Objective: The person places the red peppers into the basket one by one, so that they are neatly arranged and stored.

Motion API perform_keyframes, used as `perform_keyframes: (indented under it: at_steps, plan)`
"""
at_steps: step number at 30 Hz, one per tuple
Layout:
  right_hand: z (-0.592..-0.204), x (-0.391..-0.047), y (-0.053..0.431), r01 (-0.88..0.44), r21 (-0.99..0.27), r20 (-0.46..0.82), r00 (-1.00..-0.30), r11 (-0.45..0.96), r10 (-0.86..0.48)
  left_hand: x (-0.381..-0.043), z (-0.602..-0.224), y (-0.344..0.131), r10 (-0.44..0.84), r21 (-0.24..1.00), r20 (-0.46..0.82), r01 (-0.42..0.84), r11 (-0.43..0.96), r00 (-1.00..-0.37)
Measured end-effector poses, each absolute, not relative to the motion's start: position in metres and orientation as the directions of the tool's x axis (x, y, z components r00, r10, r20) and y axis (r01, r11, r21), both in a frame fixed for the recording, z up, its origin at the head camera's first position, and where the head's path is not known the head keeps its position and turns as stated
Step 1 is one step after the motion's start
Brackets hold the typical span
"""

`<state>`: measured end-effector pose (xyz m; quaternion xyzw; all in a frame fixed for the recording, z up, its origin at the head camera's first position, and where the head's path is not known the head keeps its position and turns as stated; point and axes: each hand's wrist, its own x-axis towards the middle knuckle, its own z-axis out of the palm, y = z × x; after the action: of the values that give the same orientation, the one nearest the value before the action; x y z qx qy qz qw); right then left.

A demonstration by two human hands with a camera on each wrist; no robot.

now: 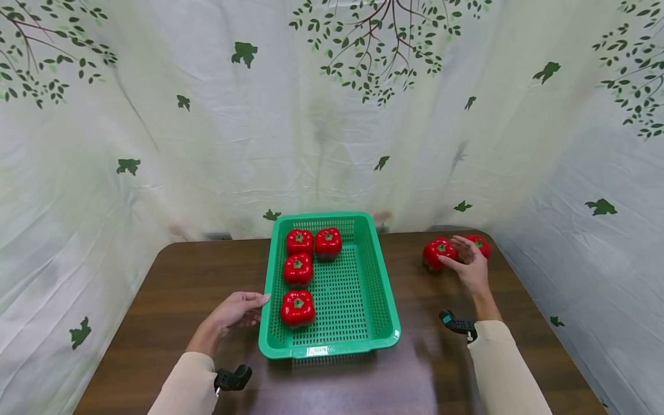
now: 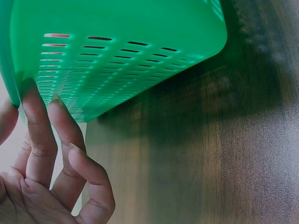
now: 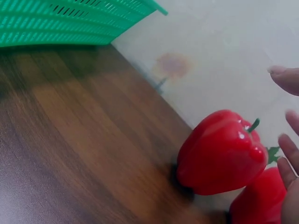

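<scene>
Tabletop (image 1: pixel 410 288) separates left grip's (image 1: pixel 238 310) basket rim (image 1: pixel 268 268) from right grip (image 1: pixel 471 264) beside pepper (image 1: pixel 433 255).

The peppers (image 1: pixel 298 309) are red, with green stems (image 3: pixel 253 125). The basket (image 1: pixel 353 347) is a bright, even green, patterned with rows of slots, and bears a white label (image 1: pixel 317 350). The surface (image 1: pixel 218 262) is brown, streaked with darker wood grain. White cloth (image 1: pixel 306 138), tinged pale green, is printed with dark green leaves (image 1: pixel 244 53) and reddish-brown twigs (image 1: pixel 390 3). The sleeves (image 1: pixel 510 369) are cream; the wrist cameras (image 1: pixel 233 378) are black, one with a teal patch (image 1: pixel 446 318).
</scene>
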<state>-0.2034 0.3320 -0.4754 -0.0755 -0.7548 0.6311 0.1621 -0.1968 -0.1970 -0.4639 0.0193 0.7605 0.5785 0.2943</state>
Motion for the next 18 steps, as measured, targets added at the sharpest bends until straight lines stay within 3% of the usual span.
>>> perform_keyframes:
  at_steps: [18]
  plan:
    - [-0.487,-0.22,0.327,0.103,-0.966,-0.013,-0.935,0.237,0.354,-0.197,-0.464,-0.197,0.362,0.888,-0.434,-0.324,0.325,-0.825]
